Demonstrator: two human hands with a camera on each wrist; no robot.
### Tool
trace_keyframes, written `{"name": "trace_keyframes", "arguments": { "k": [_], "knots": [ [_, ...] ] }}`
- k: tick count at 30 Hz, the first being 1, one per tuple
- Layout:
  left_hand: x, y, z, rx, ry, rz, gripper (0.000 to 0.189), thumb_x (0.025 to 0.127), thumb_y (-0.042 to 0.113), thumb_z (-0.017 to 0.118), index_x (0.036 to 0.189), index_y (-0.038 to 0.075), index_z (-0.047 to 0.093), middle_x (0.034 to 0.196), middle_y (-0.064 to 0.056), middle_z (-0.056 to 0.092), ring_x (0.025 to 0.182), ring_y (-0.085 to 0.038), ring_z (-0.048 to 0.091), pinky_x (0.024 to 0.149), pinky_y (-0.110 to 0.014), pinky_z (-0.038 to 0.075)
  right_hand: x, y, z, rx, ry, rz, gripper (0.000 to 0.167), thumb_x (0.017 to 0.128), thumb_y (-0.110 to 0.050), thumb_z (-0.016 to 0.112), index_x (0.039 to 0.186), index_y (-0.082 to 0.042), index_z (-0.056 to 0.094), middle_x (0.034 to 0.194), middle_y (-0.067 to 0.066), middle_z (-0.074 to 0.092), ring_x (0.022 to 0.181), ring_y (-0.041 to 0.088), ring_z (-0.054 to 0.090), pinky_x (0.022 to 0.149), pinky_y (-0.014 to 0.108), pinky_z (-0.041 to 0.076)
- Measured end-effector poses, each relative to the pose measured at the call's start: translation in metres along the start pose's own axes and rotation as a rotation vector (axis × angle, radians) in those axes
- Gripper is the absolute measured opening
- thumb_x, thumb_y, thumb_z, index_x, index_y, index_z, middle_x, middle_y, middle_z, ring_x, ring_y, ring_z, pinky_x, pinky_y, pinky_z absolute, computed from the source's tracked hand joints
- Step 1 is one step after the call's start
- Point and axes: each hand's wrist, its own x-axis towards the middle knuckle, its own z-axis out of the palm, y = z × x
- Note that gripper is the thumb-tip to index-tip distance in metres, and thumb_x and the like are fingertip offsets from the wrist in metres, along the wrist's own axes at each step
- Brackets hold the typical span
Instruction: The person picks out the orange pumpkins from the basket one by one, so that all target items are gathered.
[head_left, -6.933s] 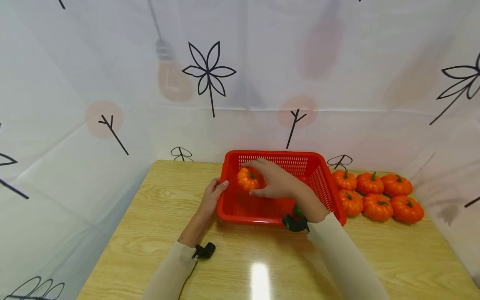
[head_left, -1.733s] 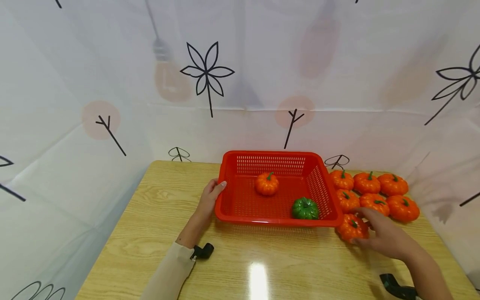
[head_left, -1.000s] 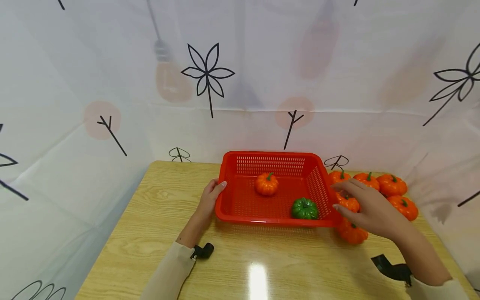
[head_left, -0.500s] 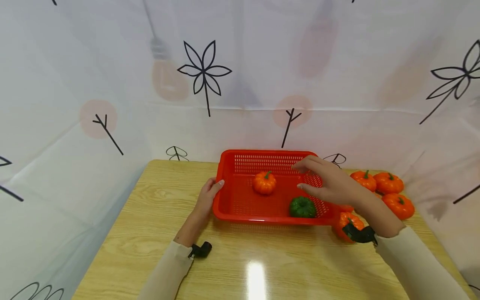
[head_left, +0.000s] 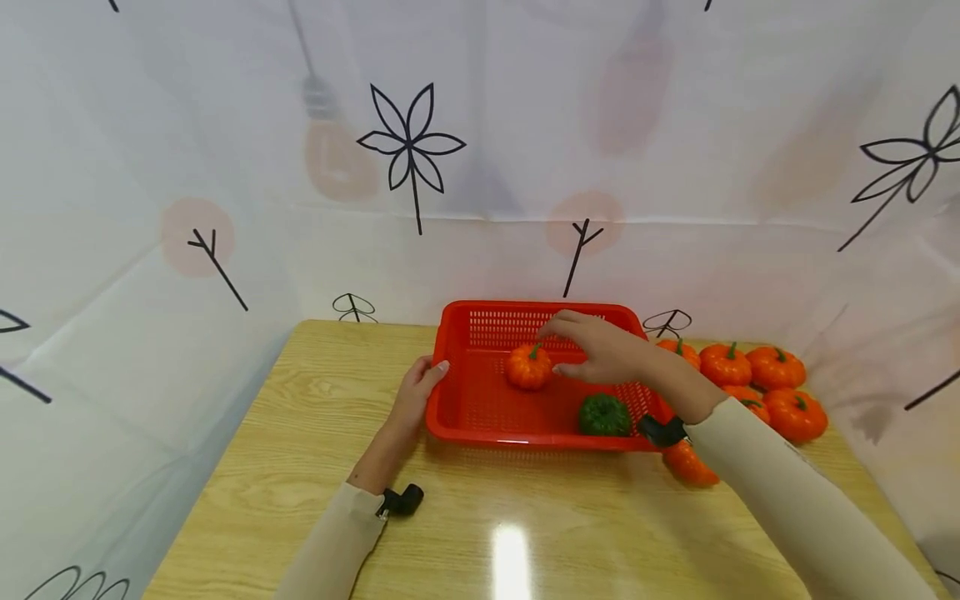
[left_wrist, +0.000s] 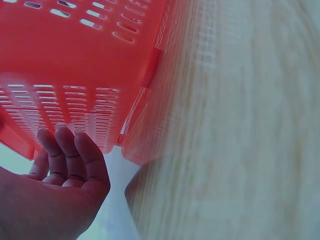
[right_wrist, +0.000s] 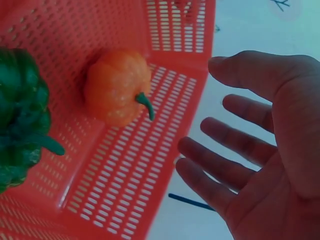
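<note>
A red plastic basket (head_left: pixel 491 439) sits on the wooden table. At its left rim, my left hand (head_left: pixel 411 400) grips the edge, thumb over the top; in the left wrist view its fingers (left_wrist: pixel 75 160) lie along the slotted outer wall. Inside the basket are an orange toy pumpkin (head_left: pixel 528 368) with a green stem and a dark green pumpkin (head_left: pixel 604 416) near the front right. My right hand (head_left: pixel 600 348) reaches over the basket, fingers spread and holding nothing, just right of the orange pumpkin. The right wrist view shows a gap between fingertips and pumpkin (right_wrist: pixel 117 87).
Right of the basket, several orange pumpkins stand in rows, among them a back-right pumpkin (head_left: pixel 777 367); the right forearm partly covers the group. One more pumpkin (head_left: pixel 688 467) lies nearer the front. A patterned white cloth (head_left: pixel 480 167) hangs behind the wooden table (head_left: pixel 315 467).
The orange pumpkin my right hand held over the basket now lies on the table with the others. That hand let go and moved left over the basket. The left hand kept its place.
</note>
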Motion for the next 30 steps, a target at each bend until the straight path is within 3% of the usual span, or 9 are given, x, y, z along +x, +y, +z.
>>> {"name": "trace_keyframes", "arguments": {
  "k": [5, 18, 30],
  "knots": [
    [0.001, -0.001, 0.001, -0.012, -0.005, -0.01, 0.057, 0.109, 0.039, 0.059, 0.15, 0.001, 0.048, 0.143, -0.028, 0.056, 0.124, -0.043, 0.061, 0.103, -0.047, 0.057, 0.014, 0.006, 0.004, -0.008, -0.046, 0.038, 0.051, 0.097, -0.017, 0.078, 0.144, -0.005, 0.06, 0.145, 0.014, 0.057, 0.133, 0.04, 0.057, 0.11, 0.059, 0.047],
    [-0.001, 0.001, 0.0, 0.015, 0.004, -0.005, 0.06, 0.108, 0.04, 0.059, 0.149, -0.001, 0.048, 0.14, -0.03, 0.057, 0.124, -0.045, 0.061, 0.1, -0.043, 0.059, 0.046, 0.013, 0.021, 0.021, -0.232, 0.06, 0.058, 0.095, -0.012, 0.078, 0.15, -0.011, 0.058, 0.157, 0.017, 0.049, 0.143, 0.04, 0.046, 0.116, 0.06, 0.043],
    [0.0, 0.002, -0.001, 0.017, 0.004, -0.012, 0.054, 0.108, 0.041, 0.06, 0.146, 0.003, 0.052, 0.138, -0.025, 0.06, 0.119, -0.037, 0.064, 0.093, -0.033, 0.06, 0.066, 0.025, 0.054, -0.02, -0.312, 0.145, 0.061, 0.091, -0.015, 0.082, 0.148, -0.013, 0.061, 0.154, 0.017, 0.049, 0.136, 0.04, 0.051, 0.114, 0.059, 0.044]
  ]
}}
